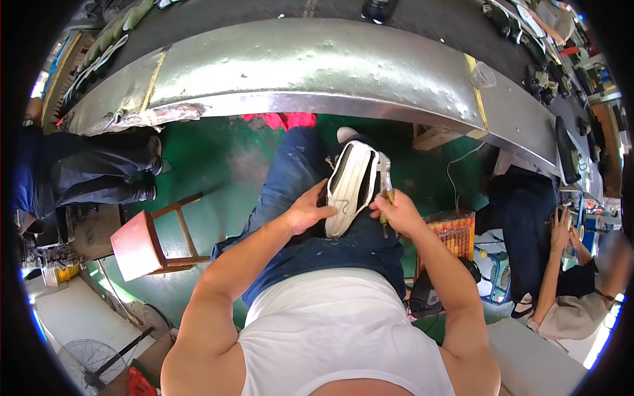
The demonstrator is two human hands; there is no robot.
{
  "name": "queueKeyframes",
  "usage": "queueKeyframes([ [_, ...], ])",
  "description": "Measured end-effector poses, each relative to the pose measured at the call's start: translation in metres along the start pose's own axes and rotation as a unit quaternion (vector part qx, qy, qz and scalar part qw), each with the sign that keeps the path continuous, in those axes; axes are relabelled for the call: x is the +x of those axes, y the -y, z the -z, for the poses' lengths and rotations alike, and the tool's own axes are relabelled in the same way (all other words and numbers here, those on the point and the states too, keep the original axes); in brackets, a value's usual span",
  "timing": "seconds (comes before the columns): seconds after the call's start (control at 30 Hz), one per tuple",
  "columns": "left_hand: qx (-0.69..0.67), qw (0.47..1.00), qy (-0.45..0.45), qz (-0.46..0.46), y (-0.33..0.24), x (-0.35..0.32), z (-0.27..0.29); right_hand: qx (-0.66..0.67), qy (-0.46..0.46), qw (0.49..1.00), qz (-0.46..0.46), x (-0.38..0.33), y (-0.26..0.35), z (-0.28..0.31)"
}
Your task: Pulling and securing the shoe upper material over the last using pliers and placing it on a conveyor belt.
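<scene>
A black shoe with a white sole (353,181) lies sole-up on my lap, over my blue jeans. My left hand (307,210) grips its left side near the heel, thumb across the sole edge. My right hand (395,212) is closed around a thin tool with a yellowish handle (386,210), held against the right edge of the sole. Both forearms come in from the lower edge.
A long curved metal workbench (317,72) runs across the top, with shoes on the dark belt behind it. A red wooden stool (142,243) stands at my left on the green floor. People sit at left (86,175) and right (561,264). A fan (89,363) stands lower left.
</scene>
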State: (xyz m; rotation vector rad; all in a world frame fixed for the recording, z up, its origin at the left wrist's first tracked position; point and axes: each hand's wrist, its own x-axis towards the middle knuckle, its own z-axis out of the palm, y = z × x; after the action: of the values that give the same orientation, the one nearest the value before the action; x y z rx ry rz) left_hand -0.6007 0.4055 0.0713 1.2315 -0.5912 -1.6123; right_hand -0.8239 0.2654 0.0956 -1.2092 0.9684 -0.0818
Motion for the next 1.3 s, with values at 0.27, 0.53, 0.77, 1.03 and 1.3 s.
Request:
queueKeyframes([
  [0.27,0.192,0.981,-0.032,0.015,0.008,-0.004,-0.009,-0.528,0.02,0.815,0.238,-0.042,0.028,0.01],
  [0.53,0.245,0.969,0.002,-0.015,0.016,-0.005,-0.009,-0.612,0.136,0.729,0.275,-0.021,0.055,0.0],
  [0.77,0.27,0.962,0.026,0.032,-0.005,-0.007,-0.011,-0.502,0.159,0.827,0.197,-0.028,0.052,-0.004],
  [1.03,0.183,0.976,0.072,0.091,-0.027,-0.007,-0.014,-0.635,0.157,0.744,0.138,-0.031,0.085,-0.011],
  [1.3,0.144,0.951,-0.273,-0.017,0.04,0.039,-0.018,-0.461,0.083,0.866,0.173,-0.034,0.02,-0.03],
])
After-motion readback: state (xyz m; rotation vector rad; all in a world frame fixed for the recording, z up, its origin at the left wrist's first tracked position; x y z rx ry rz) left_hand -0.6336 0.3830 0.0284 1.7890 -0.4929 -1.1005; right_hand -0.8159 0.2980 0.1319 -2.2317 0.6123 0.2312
